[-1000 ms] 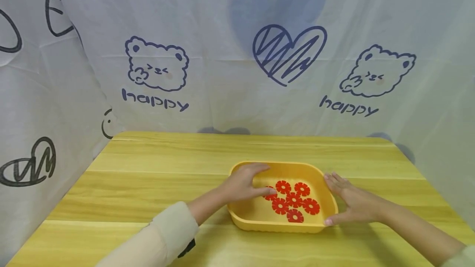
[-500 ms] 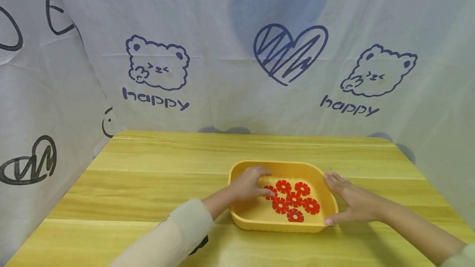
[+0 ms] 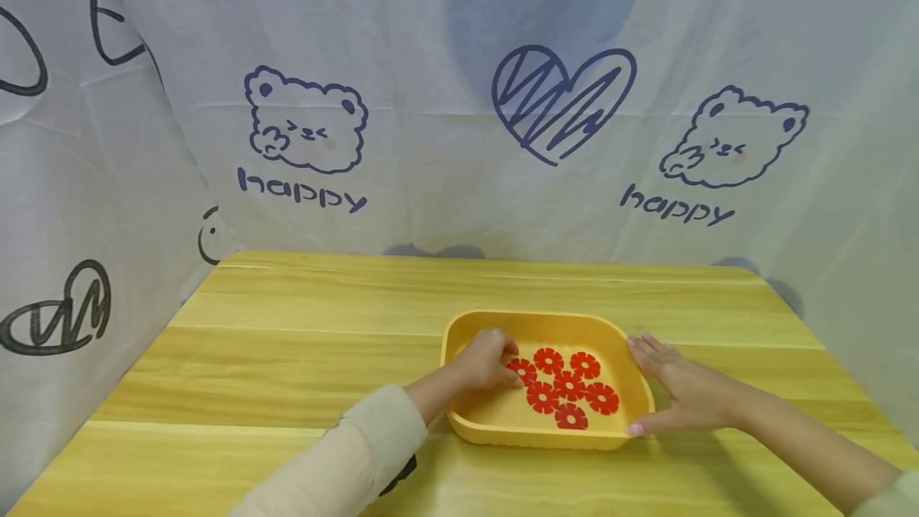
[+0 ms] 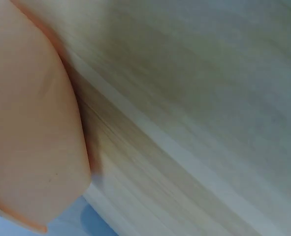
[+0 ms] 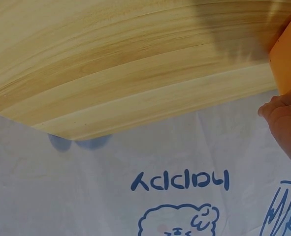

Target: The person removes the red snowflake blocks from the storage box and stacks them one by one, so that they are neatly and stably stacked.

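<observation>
A yellow plastic basin stands on the table, with several red notched building discs lying flat inside. My left hand reaches over the left wall; its curled fingers and thumb hold the edges of the leftmost disc, which still lies on the bottom. Outside the right end, my right hand rests against the basin with straight fingers on the wall and the thumb at the front corner. In the right wrist view that hand touches the basin's orange-looking wall. The left wrist view shows only the outer wall, not the fingers.
The wood-grain table extends to the left, behind and right of the basin. White cloth printed with bears and hearts hangs behind the table and along both sides.
My left hand has moved right and down into the basin, and its fingers have curled in at the leftmost disc. The right hand and the basin have stayed put.
</observation>
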Tool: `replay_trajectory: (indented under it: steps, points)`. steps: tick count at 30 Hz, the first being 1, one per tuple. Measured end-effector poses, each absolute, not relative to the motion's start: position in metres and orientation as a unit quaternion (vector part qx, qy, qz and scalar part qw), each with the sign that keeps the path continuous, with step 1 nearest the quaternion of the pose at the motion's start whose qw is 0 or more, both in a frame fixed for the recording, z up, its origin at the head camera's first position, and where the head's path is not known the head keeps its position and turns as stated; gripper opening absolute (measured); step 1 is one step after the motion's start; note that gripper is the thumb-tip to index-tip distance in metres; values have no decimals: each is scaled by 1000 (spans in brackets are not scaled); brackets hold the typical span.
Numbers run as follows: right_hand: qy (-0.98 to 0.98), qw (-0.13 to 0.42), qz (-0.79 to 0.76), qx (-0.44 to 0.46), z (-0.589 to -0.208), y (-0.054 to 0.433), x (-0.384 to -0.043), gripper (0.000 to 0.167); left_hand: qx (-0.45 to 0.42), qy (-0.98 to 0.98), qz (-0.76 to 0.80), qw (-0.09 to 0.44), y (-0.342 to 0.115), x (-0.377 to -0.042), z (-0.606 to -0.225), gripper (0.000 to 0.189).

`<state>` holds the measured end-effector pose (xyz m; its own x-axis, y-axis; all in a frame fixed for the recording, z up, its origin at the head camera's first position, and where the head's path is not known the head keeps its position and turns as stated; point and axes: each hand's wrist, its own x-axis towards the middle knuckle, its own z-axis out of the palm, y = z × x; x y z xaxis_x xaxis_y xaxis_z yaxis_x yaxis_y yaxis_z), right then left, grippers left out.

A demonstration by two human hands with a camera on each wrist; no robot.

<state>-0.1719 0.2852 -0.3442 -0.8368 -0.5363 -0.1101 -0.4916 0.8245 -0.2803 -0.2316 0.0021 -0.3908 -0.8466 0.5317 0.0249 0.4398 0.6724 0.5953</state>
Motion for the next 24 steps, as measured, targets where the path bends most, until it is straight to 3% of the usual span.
replay_trajectory:
  steps: [11,24]
  points:
    - [952,88,-116,-270,-347,285,-171,110,222,926,292,88,3,-233,-396,24]
    - [951,72,-122,-274,-350,285,-170,109,245,931,266,56,4,-230,-398,13]
